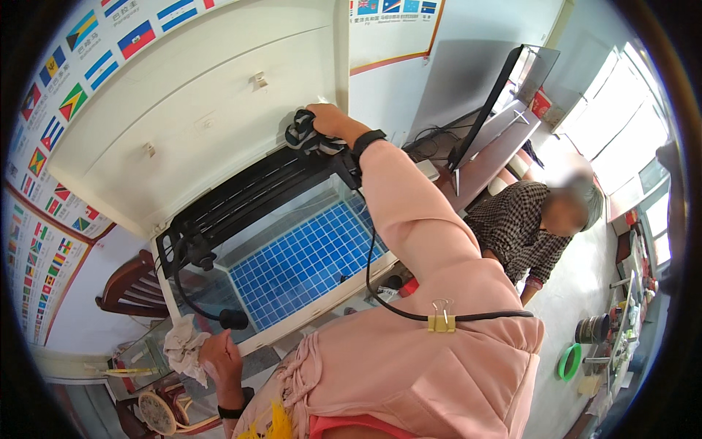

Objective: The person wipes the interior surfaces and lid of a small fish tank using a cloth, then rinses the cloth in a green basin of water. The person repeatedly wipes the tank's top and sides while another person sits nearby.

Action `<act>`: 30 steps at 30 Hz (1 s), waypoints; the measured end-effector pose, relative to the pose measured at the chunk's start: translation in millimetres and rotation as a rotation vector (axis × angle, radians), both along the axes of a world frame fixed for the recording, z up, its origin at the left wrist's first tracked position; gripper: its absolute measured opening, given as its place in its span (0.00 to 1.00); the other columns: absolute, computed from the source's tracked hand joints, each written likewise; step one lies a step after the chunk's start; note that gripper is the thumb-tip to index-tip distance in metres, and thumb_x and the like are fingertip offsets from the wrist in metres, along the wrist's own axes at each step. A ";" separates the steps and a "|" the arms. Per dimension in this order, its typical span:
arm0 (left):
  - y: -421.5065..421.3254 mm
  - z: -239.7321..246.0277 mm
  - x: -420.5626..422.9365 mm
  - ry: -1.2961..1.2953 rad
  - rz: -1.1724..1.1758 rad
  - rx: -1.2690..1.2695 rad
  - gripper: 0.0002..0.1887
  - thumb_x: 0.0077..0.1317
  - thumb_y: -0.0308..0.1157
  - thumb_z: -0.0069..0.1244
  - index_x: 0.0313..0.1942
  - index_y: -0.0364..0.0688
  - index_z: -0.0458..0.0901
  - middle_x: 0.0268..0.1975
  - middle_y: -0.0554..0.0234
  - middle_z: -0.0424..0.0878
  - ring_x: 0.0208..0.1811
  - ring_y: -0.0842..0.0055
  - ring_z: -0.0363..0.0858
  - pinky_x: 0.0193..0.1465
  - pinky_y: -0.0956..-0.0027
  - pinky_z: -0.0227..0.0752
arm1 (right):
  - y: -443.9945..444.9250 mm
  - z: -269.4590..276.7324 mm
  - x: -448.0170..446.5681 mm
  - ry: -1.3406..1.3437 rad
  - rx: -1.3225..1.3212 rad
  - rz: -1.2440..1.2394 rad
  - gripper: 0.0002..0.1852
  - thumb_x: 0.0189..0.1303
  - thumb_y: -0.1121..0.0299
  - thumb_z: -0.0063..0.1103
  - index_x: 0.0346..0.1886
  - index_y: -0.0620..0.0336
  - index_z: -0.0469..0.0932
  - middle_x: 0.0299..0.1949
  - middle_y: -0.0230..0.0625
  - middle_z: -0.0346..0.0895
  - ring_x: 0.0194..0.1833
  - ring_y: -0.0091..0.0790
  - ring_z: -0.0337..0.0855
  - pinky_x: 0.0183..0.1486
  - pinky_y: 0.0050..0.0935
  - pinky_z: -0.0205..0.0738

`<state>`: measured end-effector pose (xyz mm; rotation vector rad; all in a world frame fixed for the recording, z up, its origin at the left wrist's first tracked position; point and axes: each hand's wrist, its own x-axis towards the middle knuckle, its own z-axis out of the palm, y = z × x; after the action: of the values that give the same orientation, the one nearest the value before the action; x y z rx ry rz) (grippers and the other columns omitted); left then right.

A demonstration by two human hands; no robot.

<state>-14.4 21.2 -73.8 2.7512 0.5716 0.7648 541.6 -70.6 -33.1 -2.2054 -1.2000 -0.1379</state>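
Observation:
My left hand point(220, 356), wearing a dark wristband, grips a crumpled white cloth point(186, 347) by the near left corner of a glass fish tank point(299, 336). My right hand point(332, 122) reaches to the far right corner and holds a bunched black-and-white striped cloth point(303, 131). That cloth lies against a cream panel point(192, 82) standing up behind the tank, just above a black slotted trough point(247, 192) along the tank's rear rim. Blue square tiles point(301, 263) cover the tank's bottom. A black jointed fitting point(198, 253) with a hose hangs over the left end.
A black cable point(374, 274) runs past my right arm, held on my pink top by a binder clip point(441, 322). To the right, a person in a checked shirt point(510, 219) bends forward near a television point(488, 104). A wooden chair point(134, 285) stands left of the tank.

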 end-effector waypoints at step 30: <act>-0.8 7.5 2.2 0.007 -0.026 -0.050 0.07 0.55 0.24 0.50 0.34 0.37 0.83 0.28 0.53 0.80 0.29 0.57 0.78 0.33 0.58 0.70 | 1.1 13.1 8.9 0.436 0.288 0.044 0.18 0.58 0.78 0.42 0.49 0.64 0.78 0.46 0.49 0.81 0.50 0.47 0.80 0.55 0.37 0.71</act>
<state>-12.3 20.4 -66.3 2.7113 0.5472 0.7258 550.4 -69.5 -20.0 -1.8332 -0.9191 0.1711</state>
